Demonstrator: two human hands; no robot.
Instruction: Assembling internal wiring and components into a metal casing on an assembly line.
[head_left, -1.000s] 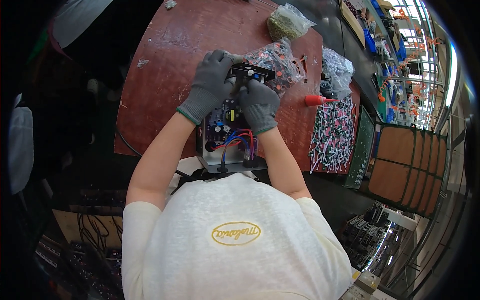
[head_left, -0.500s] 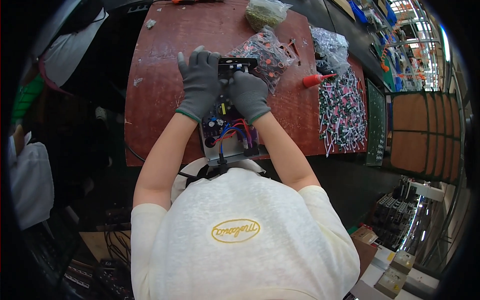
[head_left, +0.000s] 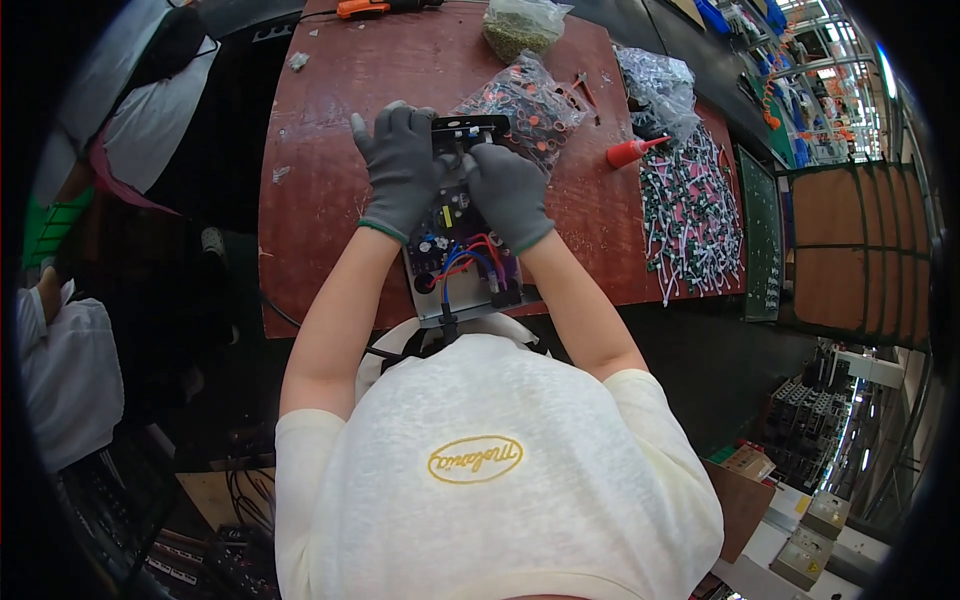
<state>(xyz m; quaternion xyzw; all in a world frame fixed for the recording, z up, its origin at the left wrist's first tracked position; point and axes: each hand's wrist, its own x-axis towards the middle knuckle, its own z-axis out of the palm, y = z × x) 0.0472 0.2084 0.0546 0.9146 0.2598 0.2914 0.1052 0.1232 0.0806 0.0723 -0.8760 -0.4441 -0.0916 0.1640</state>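
Note:
An electronic unit lies in front of me, a silver metal chassis [head_left: 455, 293] with a dark circuit board [head_left: 447, 217] and red and blue wires at its near end. A black panel [head_left: 470, 124] with small white connectors stands across its far end. My left hand [head_left: 402, 175], in a grey glove, holds the unit's left side near this panel; one finger sticks out to the left. My right hand [head_left: 508, 195], also gloved, has its fingers curled and pressed together just below the panel, next to a white connector. What they pinch is hidden.
On the red table [head_left: 325, 200] lie a clear bag of black and orange ring-like parts [head_left: 530, 110], pliers [head_left: 586, 90], a red squeeze bottle [head_left: 628, 153] and a pile of white-wired connectors [head_left: 690, 215]. An orange power tool [head_left: 375, 8] rests at the far edge. A person's sleeve [head_left: 70, 370] shows at left.
The view has shifted slightly, bringing more of the orange power tool into sight. My right hand has drawn back a little from the panel; my left stays at the unit's side.

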